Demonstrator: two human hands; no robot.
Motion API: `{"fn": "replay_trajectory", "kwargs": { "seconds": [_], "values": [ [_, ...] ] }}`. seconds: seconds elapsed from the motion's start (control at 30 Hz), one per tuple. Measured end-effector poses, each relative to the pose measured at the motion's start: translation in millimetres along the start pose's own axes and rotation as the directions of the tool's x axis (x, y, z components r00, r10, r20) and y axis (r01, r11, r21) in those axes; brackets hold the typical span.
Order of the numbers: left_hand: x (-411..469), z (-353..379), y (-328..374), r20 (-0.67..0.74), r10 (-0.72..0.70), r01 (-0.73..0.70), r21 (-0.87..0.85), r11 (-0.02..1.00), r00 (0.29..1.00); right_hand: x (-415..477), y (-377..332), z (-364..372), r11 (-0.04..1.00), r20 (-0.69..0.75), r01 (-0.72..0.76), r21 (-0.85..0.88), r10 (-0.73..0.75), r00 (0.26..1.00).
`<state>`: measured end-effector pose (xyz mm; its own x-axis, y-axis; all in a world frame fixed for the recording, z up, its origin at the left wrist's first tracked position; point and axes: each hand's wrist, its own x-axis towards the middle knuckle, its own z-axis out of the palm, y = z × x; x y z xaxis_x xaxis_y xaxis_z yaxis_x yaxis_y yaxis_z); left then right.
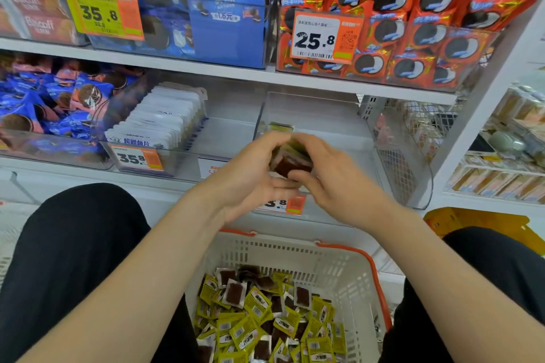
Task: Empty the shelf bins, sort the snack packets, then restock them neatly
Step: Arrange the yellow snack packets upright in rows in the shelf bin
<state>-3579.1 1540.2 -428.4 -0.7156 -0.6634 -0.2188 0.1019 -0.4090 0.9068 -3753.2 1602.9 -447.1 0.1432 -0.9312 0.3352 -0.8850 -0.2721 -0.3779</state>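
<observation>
Both hands hold a small stack of yellow-green and brown snack packets (292,158) in front of the lower shelf. My left hand (253,174) cups the stack from the left and below, and my right hand (327,180) grips it from the right. Behind them stands a clear shelf bin (318,106), nearly bare, with one yellow-green packet (280,127) at its back left. Below, between my knees, a white basket with an orange rim (348,262) holds several loose packets (265,321) of the same kind.
A clear bin of upright white packets (165,121) sits left of the bare bin, and blue cookie packs (53,100) farther left. A white mesh divider (404,150) closes the shelf's right side. The upper shelf carries blue and red cookie packs. A yellow crate (477,224) lies at right.
</observation>
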Motion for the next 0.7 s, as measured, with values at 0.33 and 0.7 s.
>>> {"fn": "replay_trajectory", "kwargs": {
  "seconds": [0.33,0.7],
  "values": [
    [67,-60,-14,-0.324,0.634,0.010,0.895,0.446,0.702,83,88,55,0.973,0.173,-0.188,-0.136,0.210,0.962],
    [95,-65,-39,-0.317,0.685,-0.152,0.833,0.531,0.655,134,130,109,0.905,0.228,-0.354,-0.238,0.406,0.885]
  ]
}}
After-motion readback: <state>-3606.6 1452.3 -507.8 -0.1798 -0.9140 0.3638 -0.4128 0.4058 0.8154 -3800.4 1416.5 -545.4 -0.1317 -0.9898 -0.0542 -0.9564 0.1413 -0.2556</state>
